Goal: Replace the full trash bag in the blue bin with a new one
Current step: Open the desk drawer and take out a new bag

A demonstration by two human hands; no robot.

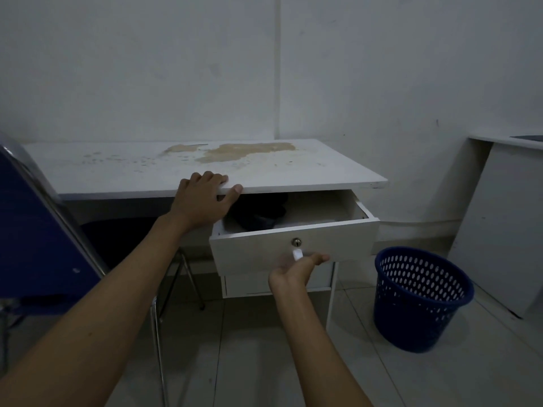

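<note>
The blue perforated bin stands on the floor right of the white desk, and I see no bag in it. The desk's top drawer is pulled partly out, with a dark bundle inside that may be black bags. My left hand rests on the desk's front edge, fingers on top and thumb along the rim. Palm up, my right hand is at the drawer front, its blurred fingers hooked round the small white handle below the lock.
A blue chair with metal legs stands close at the left, partly under the desk. A second drawer below is closed. A white cabinet leans at the far right, just behind the bin. Tiled floor lies in front.
</note>
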